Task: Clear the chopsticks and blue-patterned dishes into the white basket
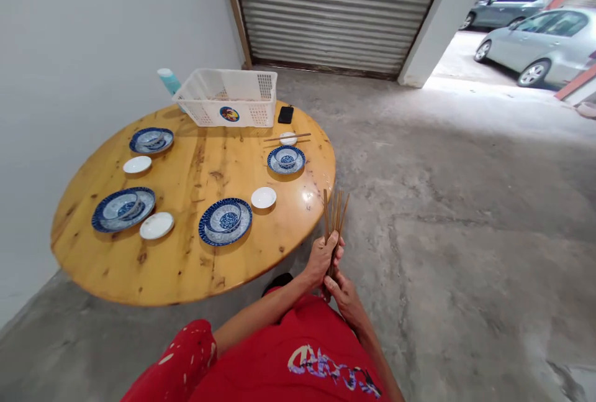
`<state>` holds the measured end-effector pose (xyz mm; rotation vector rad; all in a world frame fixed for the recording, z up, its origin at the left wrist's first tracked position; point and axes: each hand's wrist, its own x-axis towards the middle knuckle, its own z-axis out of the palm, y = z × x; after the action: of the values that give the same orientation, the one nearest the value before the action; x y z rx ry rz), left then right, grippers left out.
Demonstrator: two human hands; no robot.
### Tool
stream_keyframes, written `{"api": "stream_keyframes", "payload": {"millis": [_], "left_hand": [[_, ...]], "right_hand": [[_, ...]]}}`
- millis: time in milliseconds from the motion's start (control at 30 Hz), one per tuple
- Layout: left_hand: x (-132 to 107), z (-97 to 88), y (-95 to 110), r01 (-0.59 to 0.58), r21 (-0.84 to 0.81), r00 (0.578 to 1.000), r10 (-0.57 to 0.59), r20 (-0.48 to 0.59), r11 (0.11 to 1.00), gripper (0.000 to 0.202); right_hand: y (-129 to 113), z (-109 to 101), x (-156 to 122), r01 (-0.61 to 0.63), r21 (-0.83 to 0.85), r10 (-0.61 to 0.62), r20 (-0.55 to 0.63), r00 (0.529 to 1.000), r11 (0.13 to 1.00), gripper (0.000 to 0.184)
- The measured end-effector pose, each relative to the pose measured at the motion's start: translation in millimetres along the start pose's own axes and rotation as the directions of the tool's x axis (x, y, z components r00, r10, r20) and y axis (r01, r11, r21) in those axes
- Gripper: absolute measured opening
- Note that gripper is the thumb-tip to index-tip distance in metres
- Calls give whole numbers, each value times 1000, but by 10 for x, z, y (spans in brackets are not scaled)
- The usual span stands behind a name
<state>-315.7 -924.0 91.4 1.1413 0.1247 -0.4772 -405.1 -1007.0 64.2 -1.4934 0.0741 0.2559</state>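
Note:
A bundle of brown chopsticks [336,210] stands upright in front of my body, its upper ends fanned apart, just off the table's right edge. My left hand [323,257] is wrapped around the middle of the bundle. Lower down, my right hand [342,293] grips the same chopsticks near their bottom ends, which the fingers partly hide. Nearest on the table are a small white saucer [264,197] and a blue-and-white plate [203,228] bearing a glass bowl [228,219].
On the round wooden table [181,278] are more plates with bowls and white saucers. One pair of chopsticks [298,135] lies at a far saucer. Behind stand a white plastic basket [200,114], a black phone [285,115] and a light-blue cylinder [169,81]. Concrete floor [447,234] extends rightward.

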Motion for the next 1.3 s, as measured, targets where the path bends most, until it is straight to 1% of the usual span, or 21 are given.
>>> {"api": "stream_keyframes", "payload": {"millis": [100,200,300,367,467,567,633,700,767,833,900,933,1000,1067,1100,1167,1233,1300], "left_hand": [[78,55,14,-3,-5,999,3,-46,1000,57],[193,105,55,-4,-41,997,1,-80,999,54],[375,197,99,-17,-89,995,9,-96,996,53],[550,285,124,-15,-98,995,6,-97,995,52],[899,437,148,3,-107,998,-9,-60,994,48],[1324,596,166,35,-197,998,-44,-43,980,43],[1619,701,186,55,-263,996,-72,-53,963,40],[1904,800,220,59,-290,995,-80,-63,955,39],[2169,885,273,52,-288,994,-79,-82,956,39],[2409,947,352,47,-280,989,-84,-120,959,41],[2620,989,463,32,-261,983,-78,-169,965,42],[2714,1003,529,13,-248,977,-65,-201,969,43],[2881,1030,670,-47,-200,963,-9,-271,979,43],[3026,1060,792,-124,-132,939,73,-335,983,44],[3096,1078,838,-159,-100,927,114,-358,982,44],[3242,1115,893,-213,-52,904,177,-390,976,44],[3413,1145,920,-249,-1,874,225,-430,968,45],[3617,1159,960,-278,60,829,271,-490,959,47]], "right_hand": [[-33,-135,102,6,-32,-3,66,998,999,37],[-66,-257,261,-29,-67,36,103,994,997,38],[-81,-429,447,-61,-104,72,110,991,993,37],[-72,-586,588,-58,-128,72,105,992,990,36],[-53,-878,841,-49,-176,64,84,994,983,34],[-83,-1211,1149,-45,-251,64,68,996,967,32],[-148,-1433,1378,-44,-306,68,69,995,951,33],[-235,-1635,1612,-53,-341,87,84,993,939,32],[-323,-1801,1839,-66,-356,107,97,990,932,30],[-400,-1919,2043,-74,-348,115,99,988,935,31],[-464,-1986,2221,-106,-276,140,103,985,955,33],[-492,-2002,2306,-133,-206,158,109,981,970,34],[-539,-2017,2485,-195,-4,194,109,975,981,36],[-567,-2030,2703,-254,205,240,91,967,945,41],[-571,-2043,2832,-278,275,268,75,961,921,44],[-564,-2081,3131,-312,337,317,41,948,888,44],[-553,-2132,3474,-328,373,343,28,939,868,40],[-581,-2185,3845,-375,467,387,75,919,801,34]]}}
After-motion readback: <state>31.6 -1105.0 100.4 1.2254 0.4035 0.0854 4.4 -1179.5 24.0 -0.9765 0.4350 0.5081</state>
